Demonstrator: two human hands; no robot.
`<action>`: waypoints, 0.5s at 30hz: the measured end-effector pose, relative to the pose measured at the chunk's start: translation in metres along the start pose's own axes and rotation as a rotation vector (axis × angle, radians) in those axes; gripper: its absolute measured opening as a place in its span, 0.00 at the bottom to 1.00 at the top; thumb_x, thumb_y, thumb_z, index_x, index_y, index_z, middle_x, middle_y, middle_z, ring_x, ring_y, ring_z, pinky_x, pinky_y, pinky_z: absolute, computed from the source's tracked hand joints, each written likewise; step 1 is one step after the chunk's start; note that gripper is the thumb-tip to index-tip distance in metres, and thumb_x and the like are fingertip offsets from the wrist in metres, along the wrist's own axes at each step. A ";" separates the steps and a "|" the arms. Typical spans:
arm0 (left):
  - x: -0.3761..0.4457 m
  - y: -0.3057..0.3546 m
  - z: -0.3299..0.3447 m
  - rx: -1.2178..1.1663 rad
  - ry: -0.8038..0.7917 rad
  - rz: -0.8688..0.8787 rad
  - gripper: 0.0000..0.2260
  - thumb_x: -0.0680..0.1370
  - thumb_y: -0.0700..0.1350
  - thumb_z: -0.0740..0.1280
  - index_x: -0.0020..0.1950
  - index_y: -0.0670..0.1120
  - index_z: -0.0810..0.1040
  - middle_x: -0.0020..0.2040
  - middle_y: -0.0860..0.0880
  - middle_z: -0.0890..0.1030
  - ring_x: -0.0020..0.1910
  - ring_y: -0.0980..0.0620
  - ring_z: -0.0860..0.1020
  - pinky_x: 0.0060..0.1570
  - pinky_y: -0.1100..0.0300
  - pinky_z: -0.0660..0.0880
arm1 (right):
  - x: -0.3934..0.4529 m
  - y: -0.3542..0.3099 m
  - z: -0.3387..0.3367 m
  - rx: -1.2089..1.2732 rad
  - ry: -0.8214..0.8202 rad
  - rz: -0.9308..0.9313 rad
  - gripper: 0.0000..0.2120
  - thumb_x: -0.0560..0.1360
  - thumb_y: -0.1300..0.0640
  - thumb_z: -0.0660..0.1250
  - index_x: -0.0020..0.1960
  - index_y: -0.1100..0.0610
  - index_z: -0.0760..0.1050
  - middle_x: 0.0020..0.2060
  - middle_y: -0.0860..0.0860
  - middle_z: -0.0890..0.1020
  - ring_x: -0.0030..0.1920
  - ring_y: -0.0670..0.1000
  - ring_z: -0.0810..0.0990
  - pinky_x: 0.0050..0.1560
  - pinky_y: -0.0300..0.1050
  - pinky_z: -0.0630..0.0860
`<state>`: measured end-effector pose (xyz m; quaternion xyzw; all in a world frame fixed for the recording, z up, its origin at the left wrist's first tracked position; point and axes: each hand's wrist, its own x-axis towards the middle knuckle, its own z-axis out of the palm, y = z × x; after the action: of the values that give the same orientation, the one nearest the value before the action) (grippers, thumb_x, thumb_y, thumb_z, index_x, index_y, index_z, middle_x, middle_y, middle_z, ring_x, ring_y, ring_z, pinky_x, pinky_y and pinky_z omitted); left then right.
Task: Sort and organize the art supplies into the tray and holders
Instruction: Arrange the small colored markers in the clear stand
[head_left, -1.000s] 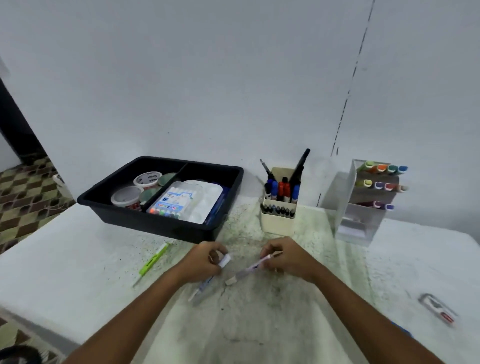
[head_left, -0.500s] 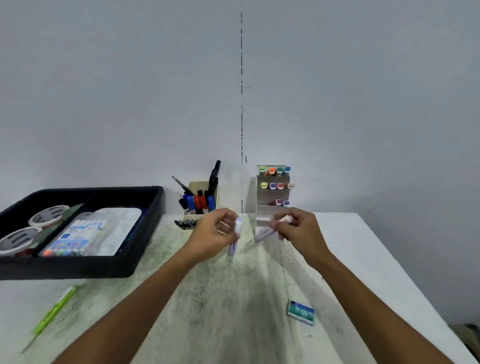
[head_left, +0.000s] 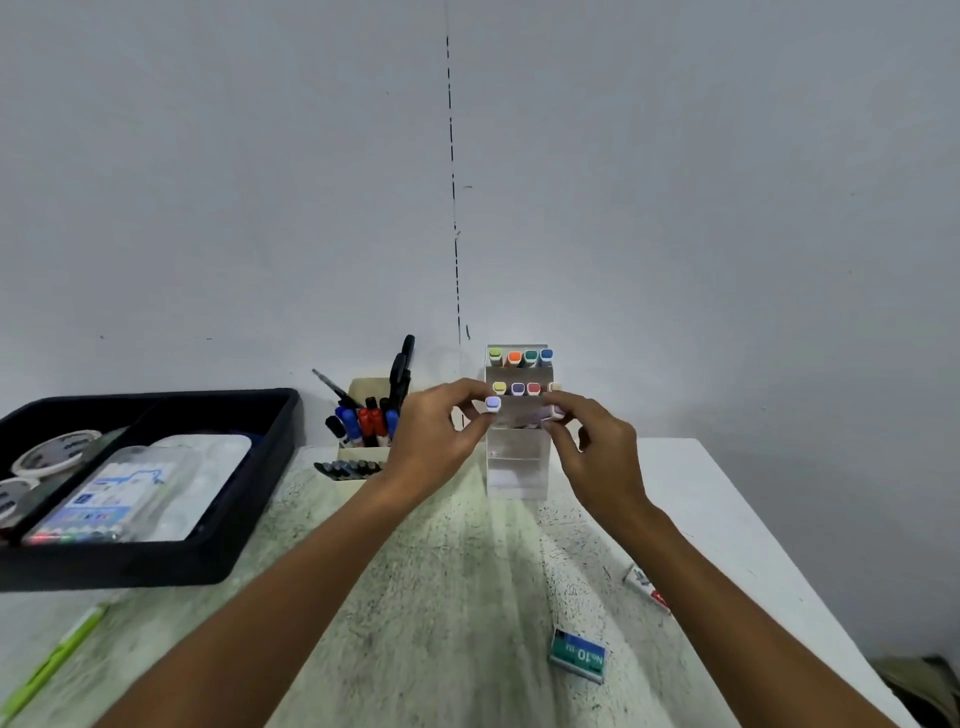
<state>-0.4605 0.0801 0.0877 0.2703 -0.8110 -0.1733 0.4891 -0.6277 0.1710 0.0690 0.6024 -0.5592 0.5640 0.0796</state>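
Markers are going into the clear tiered holder (head_left: 517, 467) against the wall, at the middle of the table (head_left: 691, 499). Left hand (head_left: 434, 434) pinches a lilac-capped marker (head_left: 492, 404) at its cap end, level with the holder's third tier. Right hand (head_left: 597, 447) pinches a second, pale marker (head_left: 551, 414) at the same tier; its colour is hard to read. Both markers point into the holder, cap ends toward the person, matching the two filled upper rows; this orientation keeps cap colours readable from the front. Judged step: seating both markers in the third row. The lower tiers look unfilled.

Left of the holder stands a cream pen cup (head_left: 363, 415) with upright pens, and further left a black tray (head_left: 249, 525) containing tape rolls and a plastic marker case (head_left: 104, 506). Loose items remain on the table: a green staple box (head_left: 577, 656) near the right forearm, a small red-and-white item (head_left: 647, 587) just beside it, and a green pen (head_left: 49, 665) at the near left edge. These appear unsorted.
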 end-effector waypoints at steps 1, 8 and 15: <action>0.000 -0.002 0.003 0.020 -0.008 0.004 0.08 0.71 0.39 0.75 0.49 0.46 0.83 0.38 0.54 0.82 0.36 0.62 0.78 0.34 0.75 0.66 | 0.000 0.005 0.002 -0.045 -0.006 -0.034 0.14 0.72 0.70 0.70 0.56 0.59 0.80 0.43 0.49 0.83 0.39 0.38 0.75 0.42 0.26 0.69; -0.002 -0.021 0.022 0.053 -0.053 0.004 0.07 0.72 0.39 0.74 0.49 0.46 0.83 0.41 0.57 0.81 0.36 0.59 0.77 0.35 0.76 0.65 | 0.002 0.022 0.020 -0.182 -0.068 -0.157 0.14 0.69 0.69 0.70 0.54 0.60 0.81 0.45 0.54 0.84 0.43 0.55 0.81 0.42 0.45 0.79; -0.001 -0.042 0.035 0.049 -0.095 -0.073 0.10 0.73 0.41 0.73 0.54 0.45 0.83 0.38 0.57 0.70 0.37 0.61 0.71 0.36 0.71 0.64 | 0.003 0.028 0.038 -0.313 -0.092 -0.113 0.11 0.70 0.65 0.70 0.52 0.59 0.80 0.47 0.53 0.84 0.45 0.57 0.80 0.45 0.48 0.76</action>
<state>-0.4799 0.0485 0.0481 0.3031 -0.8269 -0.1837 0.4366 -0.6274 0.1314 0.0433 0.6383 -0.6084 0.4365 0.1785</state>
